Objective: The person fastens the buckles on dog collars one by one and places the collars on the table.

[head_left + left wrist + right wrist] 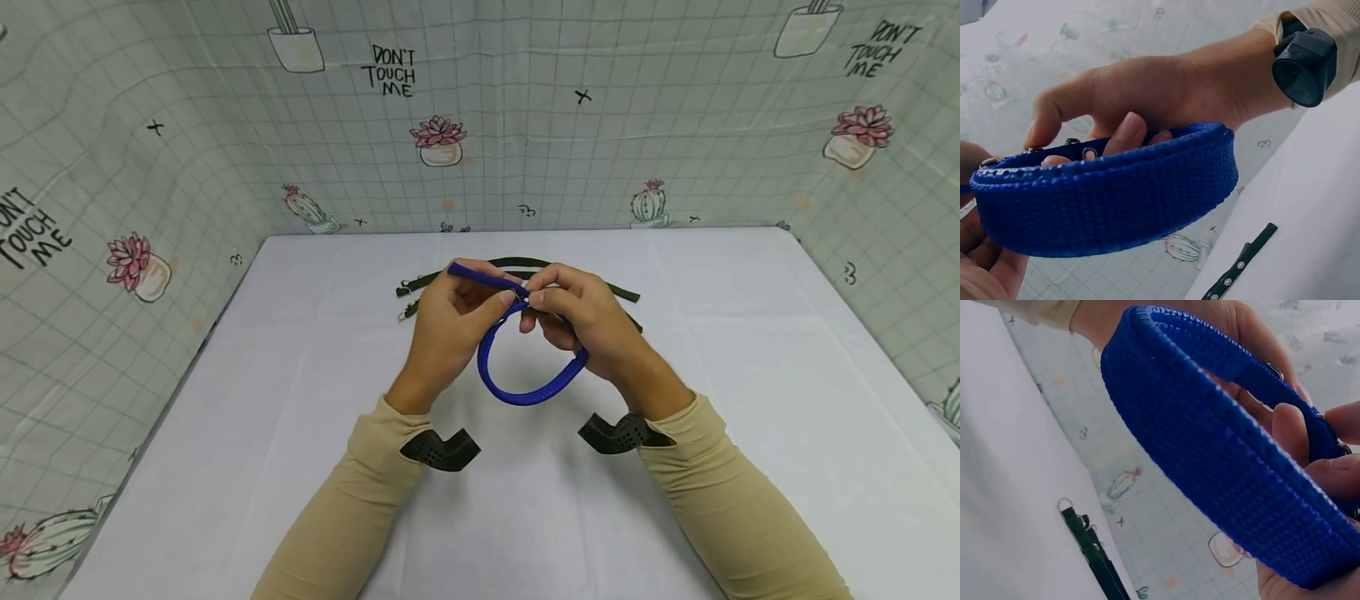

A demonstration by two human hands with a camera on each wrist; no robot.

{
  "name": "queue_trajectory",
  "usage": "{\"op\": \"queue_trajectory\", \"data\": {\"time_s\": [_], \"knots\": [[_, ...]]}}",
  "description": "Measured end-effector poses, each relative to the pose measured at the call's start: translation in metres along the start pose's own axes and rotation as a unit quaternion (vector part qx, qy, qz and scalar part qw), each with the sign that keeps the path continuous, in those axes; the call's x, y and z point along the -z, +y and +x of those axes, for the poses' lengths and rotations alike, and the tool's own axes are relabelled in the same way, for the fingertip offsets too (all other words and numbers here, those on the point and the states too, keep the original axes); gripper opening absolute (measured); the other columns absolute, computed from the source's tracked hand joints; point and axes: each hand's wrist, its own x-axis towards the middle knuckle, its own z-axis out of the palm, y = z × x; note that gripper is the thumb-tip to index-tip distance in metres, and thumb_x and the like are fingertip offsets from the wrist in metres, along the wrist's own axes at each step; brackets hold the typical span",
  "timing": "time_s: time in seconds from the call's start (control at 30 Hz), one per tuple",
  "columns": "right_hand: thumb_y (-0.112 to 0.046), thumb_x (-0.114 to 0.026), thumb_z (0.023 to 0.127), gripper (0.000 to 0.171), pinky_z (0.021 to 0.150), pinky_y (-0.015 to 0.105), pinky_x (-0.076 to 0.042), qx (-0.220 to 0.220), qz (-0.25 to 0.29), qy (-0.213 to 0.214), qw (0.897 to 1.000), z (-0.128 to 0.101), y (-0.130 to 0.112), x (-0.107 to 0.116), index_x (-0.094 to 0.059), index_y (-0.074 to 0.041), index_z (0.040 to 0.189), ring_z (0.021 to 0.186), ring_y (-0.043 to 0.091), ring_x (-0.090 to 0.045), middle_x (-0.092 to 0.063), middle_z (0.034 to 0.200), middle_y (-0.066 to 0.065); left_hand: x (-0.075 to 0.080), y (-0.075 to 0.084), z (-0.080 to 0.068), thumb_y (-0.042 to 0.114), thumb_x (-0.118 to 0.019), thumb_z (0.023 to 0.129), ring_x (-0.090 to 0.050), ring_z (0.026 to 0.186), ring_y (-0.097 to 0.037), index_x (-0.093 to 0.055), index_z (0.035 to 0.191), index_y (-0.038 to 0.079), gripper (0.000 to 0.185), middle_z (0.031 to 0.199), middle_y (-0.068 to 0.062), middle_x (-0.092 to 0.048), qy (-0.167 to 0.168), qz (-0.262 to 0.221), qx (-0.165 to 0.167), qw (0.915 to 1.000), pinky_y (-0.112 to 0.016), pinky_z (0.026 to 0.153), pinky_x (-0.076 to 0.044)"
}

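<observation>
Pinching together near the centre of the head view, the left hand (450,321) and the right hand (577,312) both hold a blue webbing collar (528,379) lifted off the white surface (750,400). The left hand's fingers and thumb curl round the collar's free end, which sticks out toward the upper left of the frame, and the right hand's fingertips close on the strap where a small metal buckle shows between the two hands. Below the hands the rest of the collar hangs in an open loop toward the lower middle of the frame. In the left wrist view the loop (1110,200) fills the lower left, with metal eyelets along its inner side and the right hand (1166,94) gripping it from behind. In the right wrist view the same blue band (1222,456) runs diagonally across the frame. Beyond the hands, toward the top centre of the head view, a dark green strap (517,265) lies flat on the surface, partly hidden by the fingers. Each forearm wears a tan sleeve (360,500) with a black wrist camera (441,450). A cactus-print cloth (480,117) walls the surface on three sides.
</observation>
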Motion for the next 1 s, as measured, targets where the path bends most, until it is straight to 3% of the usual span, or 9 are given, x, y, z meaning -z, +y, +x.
{"op": "queue_trajectory", "data": {"time_s": [0.27, 0.37, 0.47, 0.63, 0.8, 1.0], "knots": [[-0.008, -0.054, 0.098, 0.009, 0.043, 0.02, -0.03, 0.001, -0.018, 0.003, 1.0, 0.0, 0.0, -0.002, -0.059, -0.003, 0.103, 0.048, 0.01, -0.039, -0.069, 0.076, 0.011, 0.005, 0.001, 0.001, 0.002, -0.07, 0.094, -0.068, 0.097, -0.025, -0.059, 0.113, -0.001, 0.022, 0.107, -0.013, -0.066, -0.002, 0.013, 0.027, 0.9995, -0.034, 0.083, -0.057], [-0.007, -0.053, 0.098, 0.01, 0.043, 0.021, -0.029, 0.007, -0.031, 0.002, 0.999, 0.0, 0.0, -0.003, -0.059, -0.002, 0.104, 0.048, 0.011, -0.039, -0.069, 0.076, 0.013, 0.008, -0.002, 0.001, -0.001, -0.072, 0.091, -0.068, 0.096, -0.025, -0.063, 0.106, -0.003, 0.017, 0.107, -0.013, -0.066, -0.007, 0.02, -0.004, 0.9998, -0.035, 0.081, -0.058], [-0.006, -0.052, 0.098, 0.011, 0.042, 0.021, -0.029, 0.008, -0.027, 0.002, 1.0, 0.0, 0.001, -0.003, -0.059, -0.001, 0.104, 0.047, 0.01, -0.038, -0.069, 0.075, 0.013, 0.014, -0.008, 0.002, -0.006, -0.074, 0.088, -0.066, 0.099, -0.025, -0.068, 0.099, -0.003, 0.013, 0.105, -0.012, -0.067, -0.025, 0.04, -0.06, 0.9971, -0.037, 0.082, -0.058], [-0.005, -0.051, 0.099, 0.01, 0.043, 0.02, -0.031, 0.005, 0.003, 0.009, 1.0, -0.001, 0.002, -0.003, -0.06, -0.003, 0.101, 0.046, 0.009, -0.038, -0.069, 0.073, 0.01, 0.026, -0.012, 0.004, -0.007, -0.074, 0.087, -0.065, 0.097, -0.022, -0.072, 0.098, 0.001, 0.014, 0.102, -0.008, -0.067, -0.06, 0.099, -0.129, 0.9848, -0.036, 0.085, -0.058], [-0.004, -0.054, 0.098, 0.009, 0.043, 0.02, -0.029, 0.018, -0.01, 0.026, 0.999, 0.0, 0.005, -0.003, -0.061, -0.002, 0.101, 0.045, 0.009, -0.036, -0.07, 0.074, 0.011, 0.029, -0.01, 0.005, -0.002, -0.072, 0.089, -0.066, 0.094, -0.018, -0.07, 0.099, 0.002, 0.012, 0.101, -0.006, -0.067, -0.078, 0.173, -0.145, 0.971, -0.032, 0.086, -0.057], [-0.004, -0.057, 0.095, 0.01, 0.043, 0.02, -0.027, 0.027, -0.061, 0.029, 0.997, 0.001, 0.008, -0.005, -0.061, 0.0, 0.103, 0.045, 0.01, -0.036, -0.071, 0.077, 0.014, 0.03, -0.002, 0.007, 0.001, -0.078, 0.085, -0.066, 0.082, -0.013, -0.066, 0.092, 0.005, 0.014, 0.089, -0.003, -0.066, -0.075, 0.287, -0.174, 0.9391, -0.027, 0.078, -0.057]]}}
